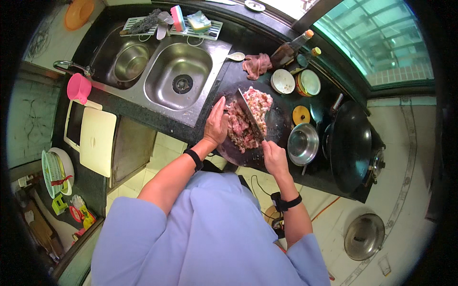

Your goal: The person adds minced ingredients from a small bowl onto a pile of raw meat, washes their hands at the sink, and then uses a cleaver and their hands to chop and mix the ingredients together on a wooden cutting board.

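Note:
My right hand [275, 156] is closed round the handle of a cleaver [250, 115], whose blade lies slantwise across a heap of minced meat [258, 103]. The meat is spread on a dark round chopping board [279, 123] on the black countertop. At the left side of the meat, my left hand [217, 123] is held on edge with its fingers extended together, holding nothing that shows; whether its palm touches the meat I cannot tell. A crumpled reddish cloth [257, 65] lies just beyond the board.
Left of the board is a steel double sink [179, 77]. To the right stand a white bowl [282, 81], a steel bowl [303, 144] and a large black wok [350, 146]. Glass bottles [286, 53] stand by the window. A white spoon [236, 56] lies near the sink.

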The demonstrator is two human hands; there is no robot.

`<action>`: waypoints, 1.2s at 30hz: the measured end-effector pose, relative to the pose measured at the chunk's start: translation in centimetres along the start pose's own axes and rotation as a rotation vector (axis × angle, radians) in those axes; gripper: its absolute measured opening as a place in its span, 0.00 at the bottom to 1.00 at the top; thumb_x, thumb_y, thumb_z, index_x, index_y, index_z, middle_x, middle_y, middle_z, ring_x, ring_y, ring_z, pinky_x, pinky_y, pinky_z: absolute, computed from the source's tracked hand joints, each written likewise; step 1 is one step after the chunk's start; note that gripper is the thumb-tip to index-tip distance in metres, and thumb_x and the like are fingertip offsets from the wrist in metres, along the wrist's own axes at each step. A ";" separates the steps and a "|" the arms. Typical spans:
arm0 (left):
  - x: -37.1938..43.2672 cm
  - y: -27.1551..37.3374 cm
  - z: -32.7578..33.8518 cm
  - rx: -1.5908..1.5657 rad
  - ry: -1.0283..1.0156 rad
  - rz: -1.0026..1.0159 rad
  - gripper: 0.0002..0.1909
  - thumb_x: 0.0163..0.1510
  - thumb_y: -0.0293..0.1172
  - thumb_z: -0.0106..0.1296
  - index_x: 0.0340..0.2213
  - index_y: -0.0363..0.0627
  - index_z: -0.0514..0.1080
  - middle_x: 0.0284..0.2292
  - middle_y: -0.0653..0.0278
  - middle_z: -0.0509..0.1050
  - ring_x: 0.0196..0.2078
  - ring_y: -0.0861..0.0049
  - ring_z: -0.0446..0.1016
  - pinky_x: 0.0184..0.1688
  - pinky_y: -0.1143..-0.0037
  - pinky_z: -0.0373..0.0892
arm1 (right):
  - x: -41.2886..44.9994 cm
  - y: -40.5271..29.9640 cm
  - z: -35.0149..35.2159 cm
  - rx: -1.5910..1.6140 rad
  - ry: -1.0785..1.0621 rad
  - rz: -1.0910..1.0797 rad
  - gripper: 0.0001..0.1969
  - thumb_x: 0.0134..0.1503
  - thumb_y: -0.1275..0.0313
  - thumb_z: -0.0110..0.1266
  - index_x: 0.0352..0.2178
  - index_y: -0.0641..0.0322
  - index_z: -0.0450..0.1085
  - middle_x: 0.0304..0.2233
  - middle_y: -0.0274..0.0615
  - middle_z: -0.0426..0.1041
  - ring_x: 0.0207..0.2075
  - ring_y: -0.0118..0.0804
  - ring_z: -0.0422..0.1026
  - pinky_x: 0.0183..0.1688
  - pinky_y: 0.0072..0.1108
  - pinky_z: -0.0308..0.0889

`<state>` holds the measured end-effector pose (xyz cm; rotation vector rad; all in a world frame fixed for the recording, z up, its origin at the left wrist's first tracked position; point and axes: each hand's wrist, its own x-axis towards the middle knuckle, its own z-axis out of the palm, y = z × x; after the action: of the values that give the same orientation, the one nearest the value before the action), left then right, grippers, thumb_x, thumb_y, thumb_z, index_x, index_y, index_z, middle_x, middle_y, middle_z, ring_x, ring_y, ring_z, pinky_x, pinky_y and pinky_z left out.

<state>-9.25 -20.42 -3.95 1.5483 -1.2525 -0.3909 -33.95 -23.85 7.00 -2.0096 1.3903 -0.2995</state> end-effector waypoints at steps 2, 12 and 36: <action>-0.7 -0.6 0.0 0.014 0.003 0.009 0.33 0.73 0.48 0.36 0.65 0.30 0.60 0.64 0.38 0.65 0.66 0.44 0.65 0.69 0.61 0.60 | -0.7 -1.1 -0.2 0.052 -0.031 0.070 0.21 0.71 0.59 0.48 0.29 0.67 0.71 0.27 0.64 0.74 0.33 0.71 0.74 0.32 0.51 0.66; -0.3 -0.7 0.1 0.032 0.026 0.017 0.33 0.73 0.48 0.35 0.65 0.30 0.60 0.63 0.39 0.65 0.66 0.44 0.65 0.69 0.61 0.60 | -0.7 -1.5 0.5 0.066 -0.010 0.069 0.23 0.71 0.55 0.47 0.29 0.66 0.71 0.26 0.66 0.74 0.33 0.72 0.74 0.32 0.52 0.66; -0.3 -1.0 0.2 0.037 0.036 0.012 0.31 0.73 0.45 0.38 0.64 0.30 0.62 0.63 0.39 0.66 0.65 0.44 0.65 0.69 0.61 0.61 | -0.6 0.1 0.2 0.010 -0.004 0.034 0.24 0.71 0.55 0.47 0.28 0.66 0.69 0.25 0.65 0.71 0.32 0.72 0.72 0.30 0.50 0.64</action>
<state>-8.98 -20.36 -5.02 1.5715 -1.2468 -0.3329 -34.18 -23.23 6.95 -1.9759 1.4165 -0.2870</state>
